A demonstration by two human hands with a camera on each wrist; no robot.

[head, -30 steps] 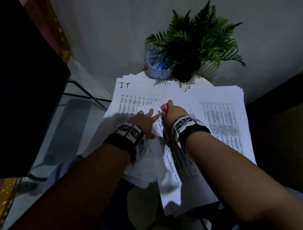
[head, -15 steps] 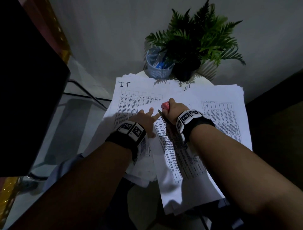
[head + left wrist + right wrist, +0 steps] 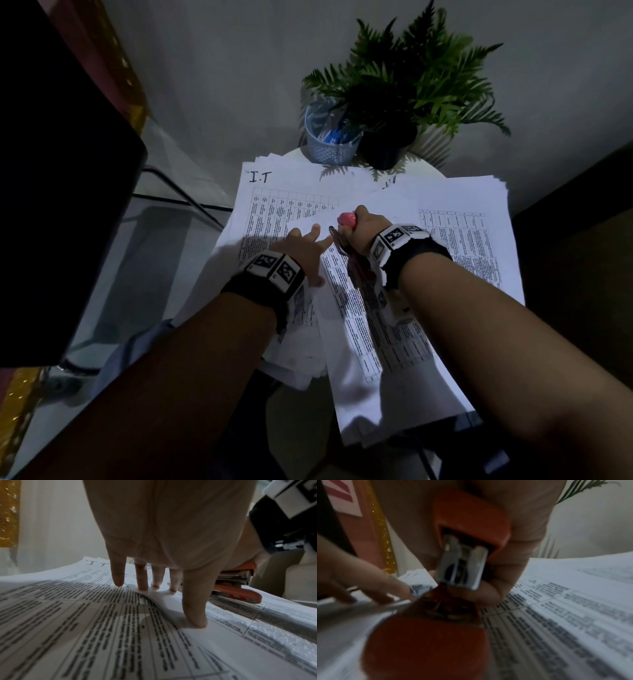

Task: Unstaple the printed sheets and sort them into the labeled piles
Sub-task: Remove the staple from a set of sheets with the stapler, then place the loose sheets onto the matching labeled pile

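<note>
A stapled set of printed sheets (image 3: 376, 342) lies slanted across the middle of the small table. My left hand (image 3: 305, 246) presses its top corner flat with straight fingers (image 3: 142, 578) and thumb (image 3: 193, 608). My right hand (image 3: 359, 229) grips an orange stapler (image 3: 346, 219), its metal end down at that corner, right beside my left fingertips. The stapler (image 3: 467, 520) fills the right wrist view, blurred. Under the set lie a pile marked "I.T" (image 3: 274, 205) on the left and another pile (image 3: 472, 240) on the right, its label mostly hidden.
A mesh pen cup (image 3: 330, 140) and a potted fern (image 3: 404, 102) stand at the back of the round white table (image 3: 424, 164). A large black object (image 3: 61, 171) blocks the left, with a glass surface (image 3: 154, 257) below it. The papers overhang the table's edges.
My right wrist has shifted slightly to the right, and the near end of the stapled set has swung a little right with it. My left hand has stayed in place.
</note>
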